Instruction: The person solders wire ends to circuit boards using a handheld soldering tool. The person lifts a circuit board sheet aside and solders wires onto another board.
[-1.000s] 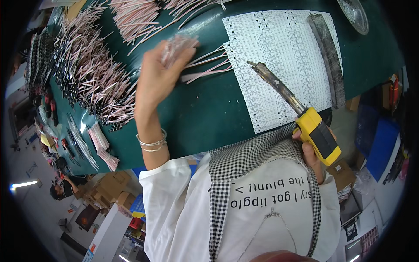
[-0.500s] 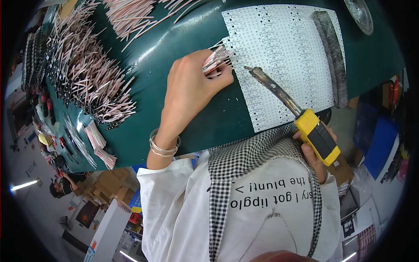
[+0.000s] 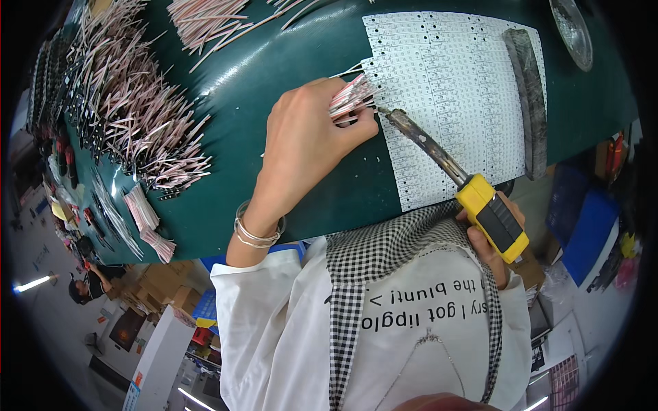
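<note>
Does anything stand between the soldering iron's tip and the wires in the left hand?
Nothing visible: the soldering iron tip is close beside the wires in the left hand, at the left edge of the white sheet; contact unclear.

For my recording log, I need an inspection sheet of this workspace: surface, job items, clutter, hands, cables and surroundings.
Surface: green tabletop, shiny, with a few pale specks.
Job's things: white patterned board lies flat; dark bar lies across its right part; yellow-handled soldering iron has its tip by the board's left edge, contact unclear.
Clutter: loose wire pile and small wire bundle at left; more wires at the far side; clear dish at far right.
Hands: left hand grips pink-and-white wires; right hand holds the iron's handle.
Cables: power cord, nothing seen.
Surroundings: cardboard boxes and a person in the background.
</note>
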Available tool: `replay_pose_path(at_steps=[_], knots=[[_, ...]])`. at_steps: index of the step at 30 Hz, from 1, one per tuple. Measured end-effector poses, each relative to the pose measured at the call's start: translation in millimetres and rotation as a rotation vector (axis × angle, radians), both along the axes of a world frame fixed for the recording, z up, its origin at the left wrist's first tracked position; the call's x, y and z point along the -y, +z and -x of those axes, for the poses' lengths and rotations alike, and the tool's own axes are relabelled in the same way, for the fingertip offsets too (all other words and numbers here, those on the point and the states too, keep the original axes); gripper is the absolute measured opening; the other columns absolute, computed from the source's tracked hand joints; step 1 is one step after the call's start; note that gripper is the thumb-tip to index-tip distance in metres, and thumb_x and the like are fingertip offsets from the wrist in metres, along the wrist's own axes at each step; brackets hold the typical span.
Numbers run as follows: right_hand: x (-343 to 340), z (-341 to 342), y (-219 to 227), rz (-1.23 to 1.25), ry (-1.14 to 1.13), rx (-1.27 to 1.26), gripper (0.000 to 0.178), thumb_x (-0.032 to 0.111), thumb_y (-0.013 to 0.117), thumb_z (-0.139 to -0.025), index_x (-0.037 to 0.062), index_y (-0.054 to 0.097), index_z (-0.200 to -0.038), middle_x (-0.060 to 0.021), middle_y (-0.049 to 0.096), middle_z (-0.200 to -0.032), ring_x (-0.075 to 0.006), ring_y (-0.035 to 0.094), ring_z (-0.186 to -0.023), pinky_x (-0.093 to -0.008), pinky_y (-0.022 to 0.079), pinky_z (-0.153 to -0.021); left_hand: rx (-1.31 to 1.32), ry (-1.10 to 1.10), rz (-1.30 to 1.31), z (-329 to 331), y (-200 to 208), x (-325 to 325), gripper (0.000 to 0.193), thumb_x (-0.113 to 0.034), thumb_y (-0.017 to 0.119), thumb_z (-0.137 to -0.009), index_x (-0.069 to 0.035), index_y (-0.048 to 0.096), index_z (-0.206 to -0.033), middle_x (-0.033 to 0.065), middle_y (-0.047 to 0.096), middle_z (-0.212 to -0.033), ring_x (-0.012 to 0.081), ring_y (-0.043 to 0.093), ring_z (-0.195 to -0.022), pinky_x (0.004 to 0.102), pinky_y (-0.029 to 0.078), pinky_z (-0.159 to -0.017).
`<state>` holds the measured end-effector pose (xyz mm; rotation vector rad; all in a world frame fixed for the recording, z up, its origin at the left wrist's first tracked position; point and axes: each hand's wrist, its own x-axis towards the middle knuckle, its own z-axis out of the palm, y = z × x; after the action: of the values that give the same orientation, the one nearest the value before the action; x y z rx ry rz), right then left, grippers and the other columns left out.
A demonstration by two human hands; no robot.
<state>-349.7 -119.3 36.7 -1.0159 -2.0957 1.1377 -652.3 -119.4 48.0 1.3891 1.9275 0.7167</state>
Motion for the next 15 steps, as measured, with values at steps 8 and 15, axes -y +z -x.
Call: replay_pose_path(at_steps=[8, 15], knots=[[1, -11, -1, -0.037, 0.040, 0.076, 0.045, 0.030, 0.078, -0.069, -0.0060, 0.067, -0.093, -0.0153, 0.069, -0.084, -0.0268, 0.068, -0.068, -0.0323, 0.052, -0.062, -0.005, 0.006, 0.011, -1, -3, 0, 0.019, -0.016, 0.069, -0.073, 0.002, 0.062, -0.073, 0.0038, 0.056, -0.059, 0.0064, 0.046, -0.054, 0.0241, 0.040, -0.053], [3, -13, 5, -0.031, 0.019, 0.084, 0.044, 0.030, 0.078, -0.068, -0.0051, 0.067, -0.093, -0.0149, 0.069, -0.084, -0.0268, 0.069, -0.070, -0.0324, 0.052, -0.062, 0.015, -0.008, -0.010, -3, -2, 2, 0.020, -0.016, 0.073, -0.072, 0.002, 0.063, -0.073, 0.0035, 0.057, -0.060, 0.0067, 0.047, -0.054, 0.0241, 0.040, -0.053]])
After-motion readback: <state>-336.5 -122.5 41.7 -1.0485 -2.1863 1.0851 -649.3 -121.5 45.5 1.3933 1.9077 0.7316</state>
